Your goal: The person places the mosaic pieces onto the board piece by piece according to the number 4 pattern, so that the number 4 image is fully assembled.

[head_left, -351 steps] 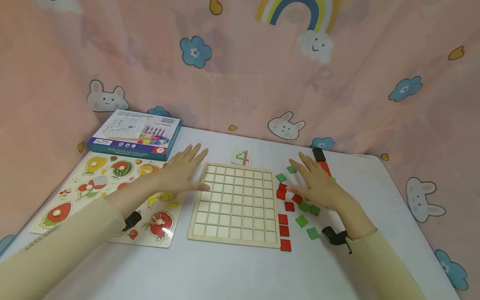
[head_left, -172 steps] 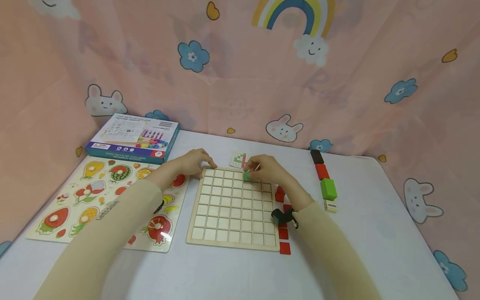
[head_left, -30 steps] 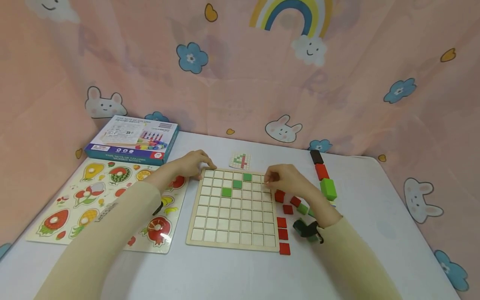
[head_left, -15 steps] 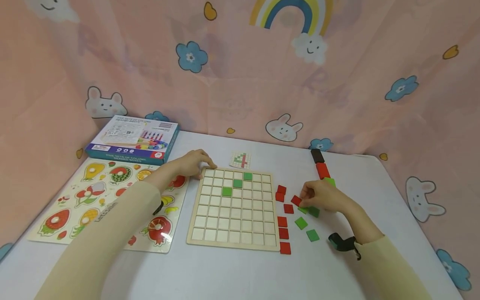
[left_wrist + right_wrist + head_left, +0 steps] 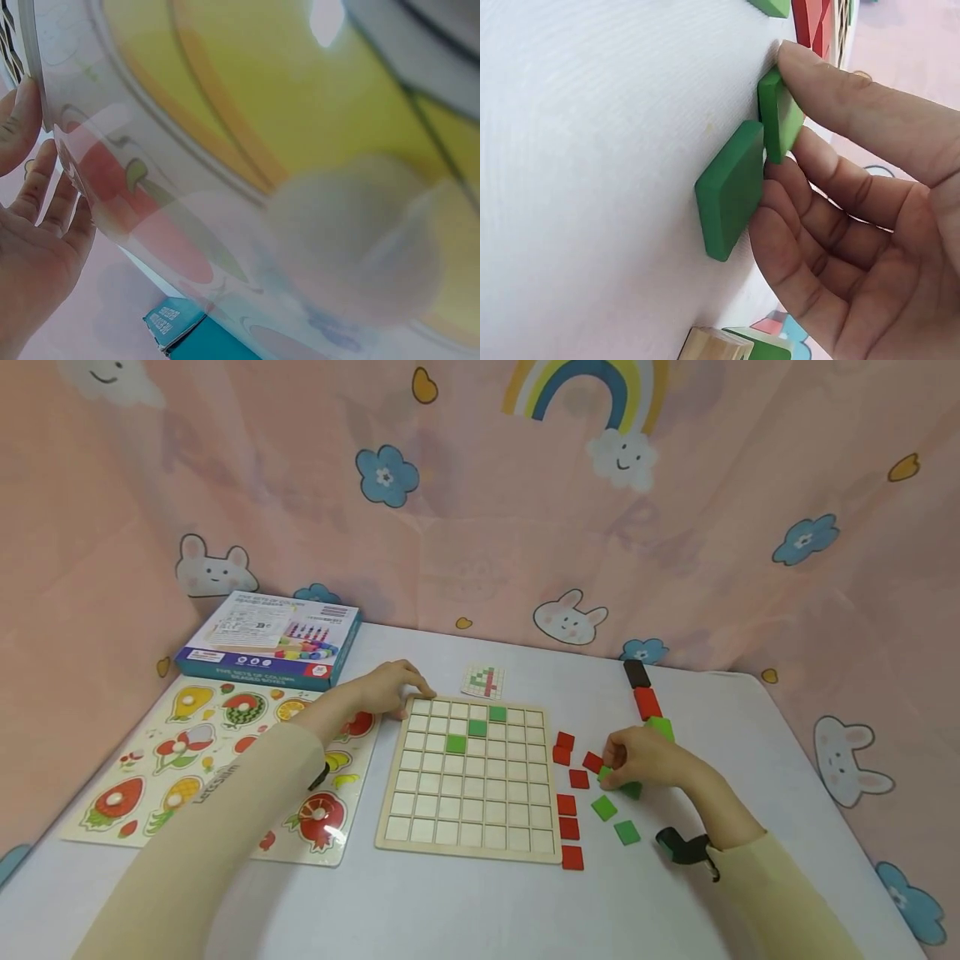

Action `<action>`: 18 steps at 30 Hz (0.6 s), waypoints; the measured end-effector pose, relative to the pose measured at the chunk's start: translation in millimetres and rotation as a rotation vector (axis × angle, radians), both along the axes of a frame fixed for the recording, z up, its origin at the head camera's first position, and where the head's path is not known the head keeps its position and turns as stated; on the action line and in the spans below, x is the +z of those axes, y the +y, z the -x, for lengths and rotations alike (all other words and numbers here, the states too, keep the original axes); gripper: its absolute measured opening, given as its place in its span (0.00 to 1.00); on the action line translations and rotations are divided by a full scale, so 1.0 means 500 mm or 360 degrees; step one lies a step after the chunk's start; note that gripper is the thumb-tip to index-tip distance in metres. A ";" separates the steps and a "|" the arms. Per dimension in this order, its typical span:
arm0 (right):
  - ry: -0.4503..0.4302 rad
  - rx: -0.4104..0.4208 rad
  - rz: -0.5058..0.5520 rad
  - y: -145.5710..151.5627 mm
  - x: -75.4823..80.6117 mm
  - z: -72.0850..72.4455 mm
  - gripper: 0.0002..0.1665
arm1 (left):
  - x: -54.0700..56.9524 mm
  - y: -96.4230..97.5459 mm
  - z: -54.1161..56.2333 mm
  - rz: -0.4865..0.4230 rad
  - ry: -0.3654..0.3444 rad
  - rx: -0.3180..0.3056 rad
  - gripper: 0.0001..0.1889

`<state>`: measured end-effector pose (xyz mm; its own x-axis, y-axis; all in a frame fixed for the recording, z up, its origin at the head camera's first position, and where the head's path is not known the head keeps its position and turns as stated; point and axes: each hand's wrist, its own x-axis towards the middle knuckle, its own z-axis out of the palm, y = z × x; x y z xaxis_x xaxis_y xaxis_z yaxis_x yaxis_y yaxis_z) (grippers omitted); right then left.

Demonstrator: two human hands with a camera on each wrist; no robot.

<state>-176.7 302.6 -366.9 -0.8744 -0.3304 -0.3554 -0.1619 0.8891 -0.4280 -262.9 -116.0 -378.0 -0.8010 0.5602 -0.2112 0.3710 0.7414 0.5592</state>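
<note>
The wooden grid board lies flat, with three green tiles set in its cells on a diagonal. At its far left corner my left hand grips the frame between thumb and fingers; the left wrist view shows this hand only at its edge. To the right of the board, my right hand pinches a green tile by its edges, low over the cloth. Another green tile lies right beside the fingers. Red tiles and loose green tiles are scattered nearby.
A small pattern card lies behind the board. On the left are a fruit puzzle and a printed box. Black, red and green blocks stand in a row behind my right hand.
Three green tiles have gone onto the grid since the earliest frame. My right hand has moved from the board to the loose tiles and grasped a green one. My left hand stays at the corner.
</note>
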 end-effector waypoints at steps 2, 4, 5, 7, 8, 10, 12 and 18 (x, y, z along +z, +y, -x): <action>0.0009 0.0013 0.0005 0.000 -0.001 0.001 0.18 | 0.000 0.001 0.000 0.0006 0.0000 0.0004 0.27; 0.0016 0.0022 0.0017 0.000 0.000 0.002 0.17 | -0.001 0.002 0.000 0.0012 -0.0005 0.0009 0.27; 0.0016 0.0028 0.0024 -0.001 0.001 0.002 0.17 | -0.001 0.002 0.000 0.0015 -0.0008 0.0011 0.27; 0.0011 0.0025 0.0033 -0.004 0.004 0.004 0.15 | -0.001 0.002 0.000 0.0021 -0.0013 0.0015 0.27; 0.0010 0.0025 0.0041 -0.007 0.006 0.006 0.14 | -0.001 0.002 0.000 0.0023 -0.0014 0.0016 0.27; 0.0021 0.0035 0.0072 -0.015 0.012 0.010 0.11 | -0.001 0.002 0.000 0.0028 -0.0012 0.0018 0.27; 0.0043 0.0049 0.0134 -0.026 0.016 0.018 0.09 | 0.000 0.001 0.000 0.0029 -0.0009 0.0021 0.27; 0.0129 0.0088 0.0373 -0.090 0.015 0.038 0.09 | 0.000 -0.001 -0.001 0.0018 -0.0003 0.0007 0.27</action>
